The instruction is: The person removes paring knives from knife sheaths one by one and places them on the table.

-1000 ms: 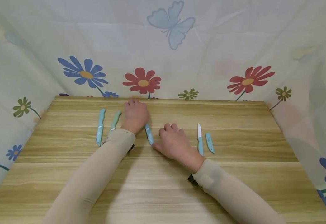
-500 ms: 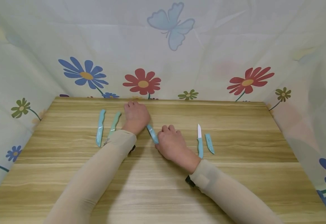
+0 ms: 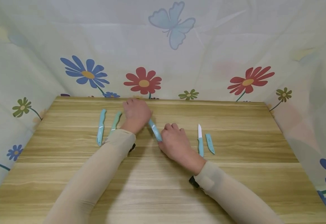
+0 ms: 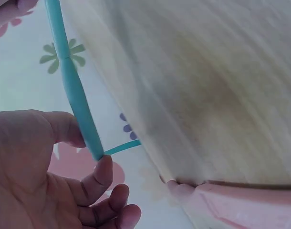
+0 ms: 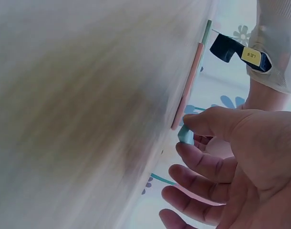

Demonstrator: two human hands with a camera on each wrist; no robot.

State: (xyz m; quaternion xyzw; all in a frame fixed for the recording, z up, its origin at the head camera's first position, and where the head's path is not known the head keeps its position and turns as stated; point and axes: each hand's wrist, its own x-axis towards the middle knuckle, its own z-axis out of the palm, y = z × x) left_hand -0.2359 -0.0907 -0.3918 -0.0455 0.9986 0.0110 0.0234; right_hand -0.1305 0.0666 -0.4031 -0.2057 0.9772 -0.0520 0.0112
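A light blue knife in its sheath slants between the two hands. My left hand pinches the end of the knife's handle between thumb and fingertips. At the other end, my right hand holds the sheath's tip between thumb and index finger, its remaining fingers loosely bent. In the left wrist view the knife appears raised off the table. To the right lies a bare knife with a white blade and blue handle, and beside it a separate blue sheath.
Left of my left hand lie a sheathed blue knife and a green-handled knife, partly covered by the sleeve. A pink knife shows in the right wrist view. Flowered cloth surrounds the wooden table.
My right hand has closed its thumb and finger on the sheath's tip. The knife has shifted slightly right and away from me; the left hand keeps its hold on the handle.
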